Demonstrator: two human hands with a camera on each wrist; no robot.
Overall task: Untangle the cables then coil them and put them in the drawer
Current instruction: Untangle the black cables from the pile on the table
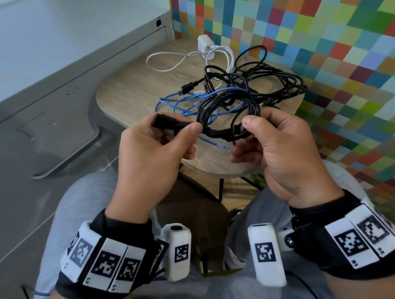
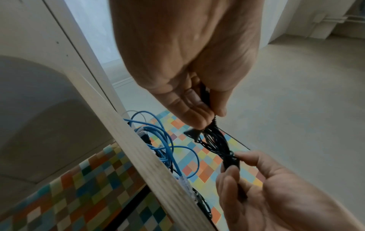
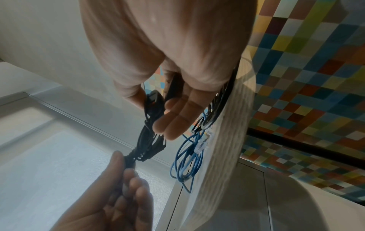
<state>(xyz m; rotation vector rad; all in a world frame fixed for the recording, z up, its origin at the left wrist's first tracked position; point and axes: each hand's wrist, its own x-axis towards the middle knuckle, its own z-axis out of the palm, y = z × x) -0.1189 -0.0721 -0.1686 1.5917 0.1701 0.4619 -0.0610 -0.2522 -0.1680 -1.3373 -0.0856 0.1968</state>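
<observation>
A coiled black cable [image 1: 226, 107] hangs in the air between both hands, over the front of the wooden table [image 1: 131, 88]. My left hand [image 1: 184, 131] pinches its left side together with a flat black strap [image 1: 164, 122] that sticks out to the left. The coil's right side is pinched between thumb and finger of my right hand [image 1: 245, 129]. In the left wrist view the left hand [image 2: 207, 118] holds the bundled coil [image 2: 215, 140] above the right hand [image 2: 233, 162]. The right wrist view shows the right hand [image 3: 156, 112] on the coil [image 3: 148, 140], with the left hand [image 3: 124, 164] below.
On the table lie a looped blue cable [image 1: 174, 100], a tangle of loose black cables [image 1: 277, 80] and a white charger [image 1: 204, 42] with its white cord. A grey drawer cabinet [image 1: 42, 117] stands to the left. A multicoloured checked wall [image 1: 326, 38] runs along the right.
</observation>
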